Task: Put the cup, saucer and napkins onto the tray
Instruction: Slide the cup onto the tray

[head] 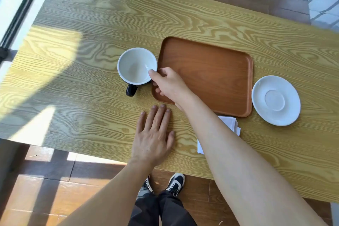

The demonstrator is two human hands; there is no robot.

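Cup [137, 65] first: right hand [169, 84] pinches its rim beside the empty tray [211, 71].
Left hand [154, 134] lies flat, holding nothing; next, lift the cup level onto the tray.

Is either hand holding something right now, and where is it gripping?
The right hand pinches the cup at its near rim, thumb on the edge. The left hand lies flat on the table, holding nothing.

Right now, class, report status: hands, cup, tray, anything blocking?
Right hand pinching the white-lined black-handled cup at its rim. Left hand flat on table. Brown wooden tray empty. Nothing blocking.
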